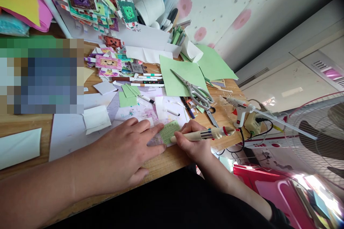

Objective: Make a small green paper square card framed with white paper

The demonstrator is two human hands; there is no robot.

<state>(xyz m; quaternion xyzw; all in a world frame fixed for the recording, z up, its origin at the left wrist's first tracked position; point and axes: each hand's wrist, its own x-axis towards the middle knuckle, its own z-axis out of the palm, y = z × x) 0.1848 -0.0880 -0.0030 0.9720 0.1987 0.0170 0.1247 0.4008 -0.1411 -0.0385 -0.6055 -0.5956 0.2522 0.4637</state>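
A small green paper piece (170,131) covered in rows of tiny drawn circles lies near the table's front edge. My left hand (137,139) is spread flat beside it, and its fingertips touch the left side of the paper. In my right hand (192,139) is a thick cream multicolour pen (204,134), gripped with its tip on the paper's lower right. Just behind the paper lies a black-and-white marker (172,112). Several blank green paper pieces (128,99) rest farther back to the left.
Silver scissors (192,91) lie on a large green sheet (172,78). A white glue gun (240,111) stands at the right, near a fan (319,128). Coloured paper figures (109,62) and several markers (139,78) crowd the back. A blurred block covers the left side.
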